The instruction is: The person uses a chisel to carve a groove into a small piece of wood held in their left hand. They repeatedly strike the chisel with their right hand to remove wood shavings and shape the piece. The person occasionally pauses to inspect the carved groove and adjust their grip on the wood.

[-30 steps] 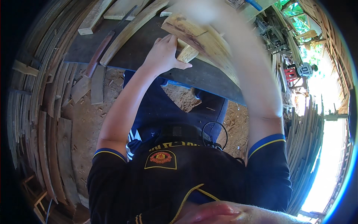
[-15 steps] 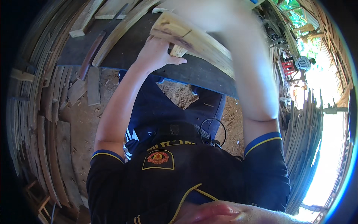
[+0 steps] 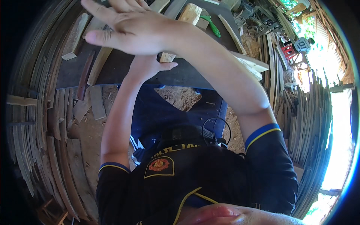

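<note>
One pale wood block (image 3: 167,57) shows against the dark table (image 3: 187,73), beside my left hand (image 3: 145,68); its fingers are hidden, so I can't tell its grip. My right hand (image 3: 137,32) spreads above, visibly holding nothing. That forearm (image 3: 221,63) blocks my view; the block could slip unnoticed. I spot no container.

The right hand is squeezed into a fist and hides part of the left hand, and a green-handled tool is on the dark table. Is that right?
Not quite: the head view shows the right hand open and spread, not in a fist. It does hide part of the left hand, and the green-handled tool is on the dark table.
</note>
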Demonstrator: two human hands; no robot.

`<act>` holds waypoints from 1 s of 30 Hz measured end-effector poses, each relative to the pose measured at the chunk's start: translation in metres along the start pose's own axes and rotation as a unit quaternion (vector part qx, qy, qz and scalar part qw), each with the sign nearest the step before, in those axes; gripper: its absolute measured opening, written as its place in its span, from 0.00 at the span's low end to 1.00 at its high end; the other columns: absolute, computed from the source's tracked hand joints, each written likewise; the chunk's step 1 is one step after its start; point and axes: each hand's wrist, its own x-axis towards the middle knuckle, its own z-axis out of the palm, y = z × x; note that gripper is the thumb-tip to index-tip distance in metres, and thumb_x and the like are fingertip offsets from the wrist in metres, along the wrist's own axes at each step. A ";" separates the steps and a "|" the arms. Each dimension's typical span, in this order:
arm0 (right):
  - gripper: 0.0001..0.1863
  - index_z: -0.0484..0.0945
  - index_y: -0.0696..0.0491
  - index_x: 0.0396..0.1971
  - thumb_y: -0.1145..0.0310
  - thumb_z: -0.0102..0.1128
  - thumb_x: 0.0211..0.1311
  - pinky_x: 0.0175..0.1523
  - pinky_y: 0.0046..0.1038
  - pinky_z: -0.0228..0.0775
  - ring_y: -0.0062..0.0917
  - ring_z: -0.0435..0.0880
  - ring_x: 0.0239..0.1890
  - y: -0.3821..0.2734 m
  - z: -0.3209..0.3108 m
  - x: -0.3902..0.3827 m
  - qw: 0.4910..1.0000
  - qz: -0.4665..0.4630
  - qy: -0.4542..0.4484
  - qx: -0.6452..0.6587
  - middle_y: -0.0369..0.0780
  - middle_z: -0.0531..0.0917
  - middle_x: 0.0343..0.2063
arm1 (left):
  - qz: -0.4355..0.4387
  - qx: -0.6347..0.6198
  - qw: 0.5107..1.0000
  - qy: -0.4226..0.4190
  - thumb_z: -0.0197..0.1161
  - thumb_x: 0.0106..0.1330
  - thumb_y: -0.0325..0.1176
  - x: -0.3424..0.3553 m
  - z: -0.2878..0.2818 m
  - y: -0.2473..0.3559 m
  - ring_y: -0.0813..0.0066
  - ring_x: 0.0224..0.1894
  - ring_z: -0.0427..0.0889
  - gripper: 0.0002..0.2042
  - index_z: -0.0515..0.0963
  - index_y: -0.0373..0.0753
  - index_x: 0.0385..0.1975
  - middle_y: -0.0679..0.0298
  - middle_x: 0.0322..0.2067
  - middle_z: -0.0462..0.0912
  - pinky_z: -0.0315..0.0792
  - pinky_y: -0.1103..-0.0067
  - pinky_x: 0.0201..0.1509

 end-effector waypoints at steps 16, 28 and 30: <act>0.48 0.31 0.54 0.78 0.31 0.21 0.74 0.80 0.49 0.28 0.49 0.23 0.79 -0.016 -0.044 -0.034 0.997 0.011 -0.028 0.070 0.61 0.30 0.75 | -0.043 0.051 0.994 -0.087 0.77 0.54 0.50 0.016 0.003 0.006 0.54 0.62 0.76 0.27 0.83 0.42 0.51 0.55 0.55 0.82 0.67 0.65 0.68; 0.47 0.42 0.49 0.78 0.29 0.32 0.72 0.80 0.51 0.36 0.46 0.36 0.80 -0.007 -0.028 -0.025 0.992 0.003 0.115 -0.046 0.54 0.39 0.77 | -0.022 0.071 0.992 -0.101 0.76 0.54 0.52 0.017 0.002 0.003 0.57 0.61 0.77 0.29 0.81 0.48 0.56 0.58 0.56 0.82 0.68 0.65 0.67; 0.45 0.51 0.43 0.78 0.29 0.38 0.70 0.79 0.52 0.45 0.43 0.46 0.80 0.019 0.050 -0.012 0.991 -0.019 0.111 -0.069 0.49 0.48 0.78 | -0.039 0.047 0.992 -0.108 0.76 0.56 0.49 0.011 -0.003 0.003 0.56 0.60 0.79 0.29 0.80 0.43 0.55 0.57 0.54 0.83 0.70 0.65 0.64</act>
